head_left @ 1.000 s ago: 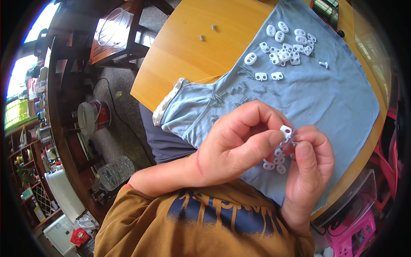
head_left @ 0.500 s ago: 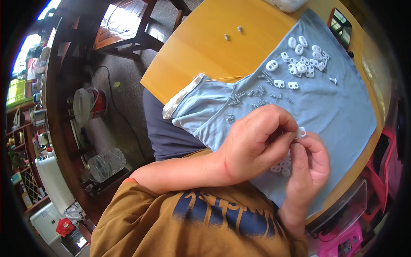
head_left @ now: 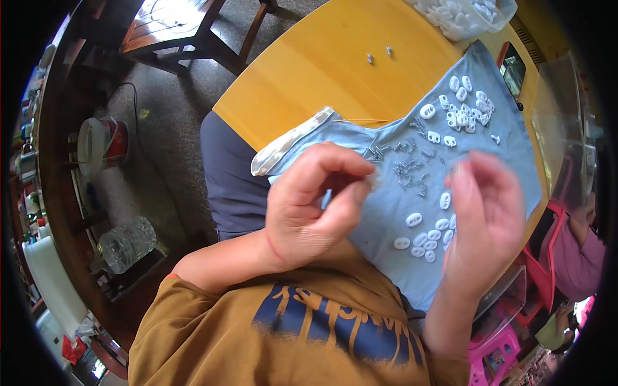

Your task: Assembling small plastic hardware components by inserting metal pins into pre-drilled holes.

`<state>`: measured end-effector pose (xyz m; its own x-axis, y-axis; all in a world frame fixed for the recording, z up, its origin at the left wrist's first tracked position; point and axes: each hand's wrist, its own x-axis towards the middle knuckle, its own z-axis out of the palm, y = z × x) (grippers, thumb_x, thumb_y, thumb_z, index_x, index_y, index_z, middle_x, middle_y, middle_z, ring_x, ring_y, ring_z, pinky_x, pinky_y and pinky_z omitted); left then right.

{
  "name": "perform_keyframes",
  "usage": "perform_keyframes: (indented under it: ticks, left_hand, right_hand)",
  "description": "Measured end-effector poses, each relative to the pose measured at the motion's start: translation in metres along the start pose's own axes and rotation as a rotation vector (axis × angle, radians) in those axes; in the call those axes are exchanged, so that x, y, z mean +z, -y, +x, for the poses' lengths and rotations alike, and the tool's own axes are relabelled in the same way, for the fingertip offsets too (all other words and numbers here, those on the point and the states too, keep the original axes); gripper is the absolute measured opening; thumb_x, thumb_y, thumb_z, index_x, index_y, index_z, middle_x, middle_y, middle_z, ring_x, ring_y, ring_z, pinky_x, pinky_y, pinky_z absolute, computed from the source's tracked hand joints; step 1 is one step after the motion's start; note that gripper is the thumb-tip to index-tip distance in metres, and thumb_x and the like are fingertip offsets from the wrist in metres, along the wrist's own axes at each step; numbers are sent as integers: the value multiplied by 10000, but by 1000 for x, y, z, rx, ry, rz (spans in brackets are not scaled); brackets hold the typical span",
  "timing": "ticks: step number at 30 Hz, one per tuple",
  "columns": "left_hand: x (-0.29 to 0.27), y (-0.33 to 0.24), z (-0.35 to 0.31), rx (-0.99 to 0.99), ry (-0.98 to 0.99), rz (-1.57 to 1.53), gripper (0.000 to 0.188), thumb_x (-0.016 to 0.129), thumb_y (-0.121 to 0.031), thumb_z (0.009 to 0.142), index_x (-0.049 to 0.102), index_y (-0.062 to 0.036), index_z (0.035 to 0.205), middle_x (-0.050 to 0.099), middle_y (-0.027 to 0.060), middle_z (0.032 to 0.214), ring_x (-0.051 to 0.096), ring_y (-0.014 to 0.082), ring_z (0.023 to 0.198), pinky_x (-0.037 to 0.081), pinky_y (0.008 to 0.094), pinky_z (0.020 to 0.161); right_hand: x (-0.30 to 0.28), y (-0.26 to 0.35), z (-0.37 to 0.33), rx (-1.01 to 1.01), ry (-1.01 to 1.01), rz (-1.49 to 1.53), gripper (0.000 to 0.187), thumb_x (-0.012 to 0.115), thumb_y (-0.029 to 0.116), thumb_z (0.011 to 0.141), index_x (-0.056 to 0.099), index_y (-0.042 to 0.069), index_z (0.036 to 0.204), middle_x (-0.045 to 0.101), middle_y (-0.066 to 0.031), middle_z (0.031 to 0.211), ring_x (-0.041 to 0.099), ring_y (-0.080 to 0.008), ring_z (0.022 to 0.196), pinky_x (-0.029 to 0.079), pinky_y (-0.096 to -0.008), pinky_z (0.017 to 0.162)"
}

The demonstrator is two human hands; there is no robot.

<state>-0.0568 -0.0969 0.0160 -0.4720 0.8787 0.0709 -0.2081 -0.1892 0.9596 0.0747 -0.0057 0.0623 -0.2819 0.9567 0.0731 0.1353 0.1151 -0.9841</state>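
Note:
Over the near left part of the light blue cloth (head_left: 386, 222), my left hand (head_left: 315, 199) has its thumb and forefinger pinched on something small and pale, too blurred to name. My right hand (head_left: 486, 215), smeared by motion, is apart from it on the right. Its thumb and fingers come together on a tiny greyish thing I cannot make out. Small metal springs (head_left: 407, 172) lie loose between and beyond the hands. White oval cord-lock pieces (head_left: 414, 219) with two holes lie beside my right hand. More white cord-lock parts (head_left: 462, 118) are heaped farther off.
The cloth covers part of a yellow table (head_left: 309, 67), where two small metal pieces (head_left: 370, 59) lie. A clear tub (head_left: 499, 22) of white parts and a phone (head_left: 512, 69) sit at the far right. Another person's arm (head_left: 582, 231) shows beyond a pink-red chair (head_left: 547, 257).
My hands, earlier together at a white cord-lock piece, have parted: the left moved left, the right moved up and right. The white oval pieces near me now show more fully. The view shifted.

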Motion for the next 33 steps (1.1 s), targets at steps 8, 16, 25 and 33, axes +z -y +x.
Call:
perform_keyframes:
  ticks: [8, 16, 25, 33]
  left_hand:
    - [-26, 0, -11, -27, -67, 48, 182, 538, 109, 758, 519, 8, 908, 523, 34, 833, 530, 63, 714, 441, 184, 643]
    - [-21, 8, -8, 97, -1, 162, 180, 563, 95, 732, 545, 5, 887, 538, 29, 772, 486, 43, 600, 399, 172, 530]
    - [9, 7, -9, 27, 156, 176, 195, 597, 55, 726, 533, -1, 902, 556, 51, 813, 554, 88, 641, 447, 201, 516]
    - [-4, -4, 54, 279, 260, 832, 113, 614, 12, 723, 586, -28, 824, 561, 56, 681, 531, 130, 549, 430, 241, 514]
  right_hand:
    - [32, -35, 50, -128, 99, -117, 186, 587, -5, 790, 569, -42, 971, 595, -66, 894, 535, -96, 814, 436, -220, 751]
    - [13, -8, 2, -15, 120, -86, 241, 545, 9, 818, 540, -52, 1051, 580, -76, 943, 521, -118, 860, 415, -243, 793]
    - [3, -15, -34, 293, 302, 173, 159, 608, 44, 793, 607, -23, 938, 560, -88, 921, 516, -131, 817, 410, -226, 732]
    - [-18, -36, -37, 212, 159, 214, 102, 601, 3, 786, 610, -12, 886, 546, -50, 868, 473, -57, 659, 372, -169, 551]
